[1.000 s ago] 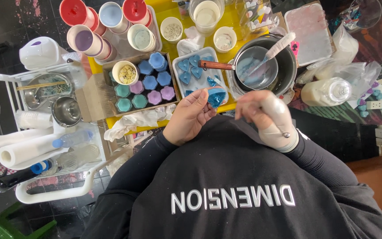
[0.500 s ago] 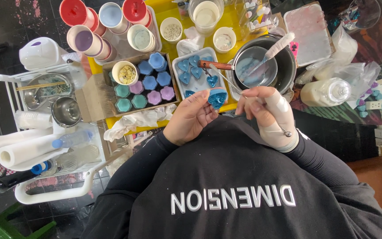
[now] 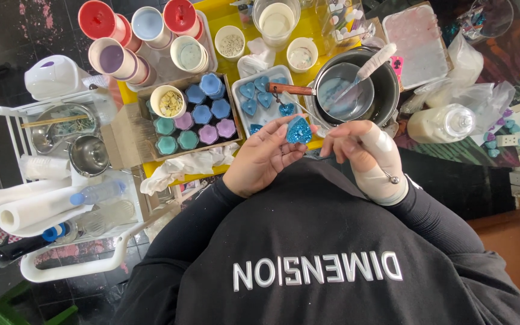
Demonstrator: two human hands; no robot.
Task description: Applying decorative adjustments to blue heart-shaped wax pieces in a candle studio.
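My left hand [image 3: 260, 159] holds a glittery blue heart-shaped piece [image 3: 298, 130] between thumb and fingertips, just in front of my chest. My right hand [image 3: 365, 153], wrapped in a white bandage, is close beside the heart with its fingers pinched on a thin tool whose tip nears the piece. Past the hands lies a white tray [image 3: 240, 84] with several more blue hearts [image 3: 249, 90]. To its right stands a dark pot [image 3: 386, 90] with a metal bowl [image 3: 344, 99] of bluish liquid, a stick and a wooden-handled tool [image 3: 290, 89].
A box [image 3: 129, 129] holds several blue, green and pink hexagon pieces. Red, purple and pale cups [image 3: 115, 57] stand far left on the yellow table [image 3: 230, 12]. A white cart [image 3: 61, 265] at left carries paper rolls and metal bowls. Plastic bags and a bottle [image 3: 440, 123] lie right.
My left hand has turned the blue heart up so its glittery face shows. My right hand has shifted slightly closer to it.
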